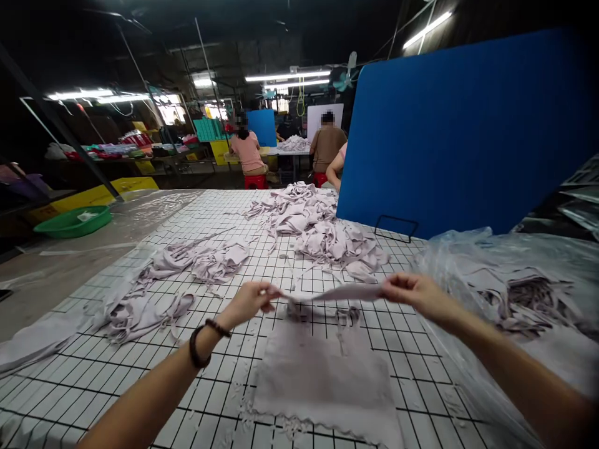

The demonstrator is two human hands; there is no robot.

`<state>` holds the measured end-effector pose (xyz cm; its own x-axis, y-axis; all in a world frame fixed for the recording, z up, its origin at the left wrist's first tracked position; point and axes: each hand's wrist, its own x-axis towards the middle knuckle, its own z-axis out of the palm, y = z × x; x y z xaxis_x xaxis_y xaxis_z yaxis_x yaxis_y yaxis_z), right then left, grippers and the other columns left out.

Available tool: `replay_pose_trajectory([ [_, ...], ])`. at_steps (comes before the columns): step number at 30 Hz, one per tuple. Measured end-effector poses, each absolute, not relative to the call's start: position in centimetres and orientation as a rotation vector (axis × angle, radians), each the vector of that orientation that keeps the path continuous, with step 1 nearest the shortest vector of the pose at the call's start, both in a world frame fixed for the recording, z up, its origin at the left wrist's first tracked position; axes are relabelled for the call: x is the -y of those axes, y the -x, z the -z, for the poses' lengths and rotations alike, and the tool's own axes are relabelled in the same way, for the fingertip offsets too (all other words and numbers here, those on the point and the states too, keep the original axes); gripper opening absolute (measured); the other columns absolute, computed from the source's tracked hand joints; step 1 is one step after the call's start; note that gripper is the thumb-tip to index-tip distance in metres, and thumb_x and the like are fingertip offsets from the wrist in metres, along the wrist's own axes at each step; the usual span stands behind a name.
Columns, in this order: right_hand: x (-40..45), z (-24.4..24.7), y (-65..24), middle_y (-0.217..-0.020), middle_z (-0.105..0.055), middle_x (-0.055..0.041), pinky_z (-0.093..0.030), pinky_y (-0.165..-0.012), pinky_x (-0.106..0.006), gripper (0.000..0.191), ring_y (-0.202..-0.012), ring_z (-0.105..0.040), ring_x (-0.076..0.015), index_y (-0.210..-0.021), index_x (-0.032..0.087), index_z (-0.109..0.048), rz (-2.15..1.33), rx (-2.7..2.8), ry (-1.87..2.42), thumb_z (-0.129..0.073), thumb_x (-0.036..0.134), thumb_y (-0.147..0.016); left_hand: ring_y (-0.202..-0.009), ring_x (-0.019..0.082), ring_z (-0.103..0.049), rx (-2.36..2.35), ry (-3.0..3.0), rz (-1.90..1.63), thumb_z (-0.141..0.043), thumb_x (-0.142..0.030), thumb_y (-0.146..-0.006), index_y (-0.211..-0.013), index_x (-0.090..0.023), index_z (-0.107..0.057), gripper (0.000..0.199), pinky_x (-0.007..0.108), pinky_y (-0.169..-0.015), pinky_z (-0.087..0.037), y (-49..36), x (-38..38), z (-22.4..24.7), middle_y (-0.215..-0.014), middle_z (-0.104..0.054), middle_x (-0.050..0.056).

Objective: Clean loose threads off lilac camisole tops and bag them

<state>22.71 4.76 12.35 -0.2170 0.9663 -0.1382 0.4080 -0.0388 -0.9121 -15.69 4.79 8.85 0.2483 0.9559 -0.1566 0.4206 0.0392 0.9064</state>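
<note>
Stretched between my two hands is a narrow pale lilac-grey fabric strip (349,292), raised a little above the table. My left hand (250,299), with dark bead bracelets on the wrist, pinches its thin left end. My right hand (407,292) grips the wider right end between thumb and fingers. Below the strip lies a flat piece of the same fabric (322,380), with a ragged, curled edge toward me. Thin loops of fabric (349,318) rest near its far edge. Motion blurs the strip, so its exact shape is unclear.
A heap of fabric pieces (327,234) lies ahead on the grid-patterned table (219,380). More fabric (140,318) is at left. A blue board (444,137) stands at right beside a plastic bag of fabric (468,262). A green basin (72,223) sits far left. Several people sit beyond.
</note>
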Motion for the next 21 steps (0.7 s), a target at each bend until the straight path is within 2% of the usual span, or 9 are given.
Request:
replay_pose_trajectory([
  [2, -1.4, -9.4, -22.5, -0.079, -0.068, -0.0049, -0.051, -0.077, -0.039, 0.028, -0.080, -0.064, -0.0230, -0.081, 0.018, -0.068, -1.315, 1.787, 1.478, -0.062, 0.045, -0.078, -0.068, 0.019, -0.067, -1.314, -1.507, -0.595, -0.057, -0.042, -0.081, -0.088, -0.019, -0.071, 0.028, 0.030, -0.064, -0.054, 16.1, -1.5, -5.6, -0.073, -0.070, 0.005],
  [5, 2.9, -6.0, -21.8, -0.084, -0.069, -0.0052, -0.051, -0.080, -0.040, 0.027, -0.085, -0.065, -0.0253, -0.080, 0.020, -0.067, -1.376, 1.820, 1.488, -0.057, 0.045, -0.082, -0.090, 0.019, -0.066, -1.281, -1.618, -0.580, -0.053, -0.029, -0.082, -0.090, -0.025, -0.072, 0.021, 0.032, -0.081, -0.053, 16.8, 2.1, -2.2, -0.094, -0.071, 0.004],
  [11, 7.8, -4.2, -21.5, -0.107, -0.068, -0.0053, -0.049, -0.093, -0.045, 0.023, -0.105, -0.061, -0.0293, -0.093, 0.028, -0.067, -1.048, 1.804, 1.552, -0.054, 0.044, -0.084, -0.108, 0.018, -0.060, -1.292, -1.925, -0.637, -0.045, -0.013, -0.081, -0.105, -0.031, -0.068, 0.037, 0.036, -0.100, -0.045, 18.3, 4.8, -0.1, -0.111, -0.067, -0.001],
  [16, 11.0, -2.2, -21.9, -0.111, -0.067, -0.0033, -0.052, -0.092, -0.047, 0.018, -0.106, -0.061, -0.0292, -0.093, 0.032, -0.068, -0.838, 1.962, 1.515, -0.051, 0.036, -0.086, -0.118, 0.018, -0.054, -1.224, -2.140, -0.578, -0.044, -0.013, -0.086, -0.115, -0.033, -0.063, 0.040, 0.037, -0.104, -0.044, 19.1, 6.8, 1.6, -0.123, -0.061, -0.002],
  [21, 13.1, 0.6, -22.5, -0.119, -0.063, -0.0042, -0.053, -0.094, -0.039, 0.025, -0.110, -0.059, -0.0241, -0.106, 0.028, -0.065, -0.552, 2.140, 1.378, -0.049, 0.023, -0.088, -0.124, 0.018, -0.048, -1.155, -2.426, -0.640, -0.044, -0.011, -0.088, -0.123, -0.029, -0.057, 0.041, 0.037, -0.101, -0.047, 19.5, 8.5, 2.9, -0.128, -0.058, 0.001],
])
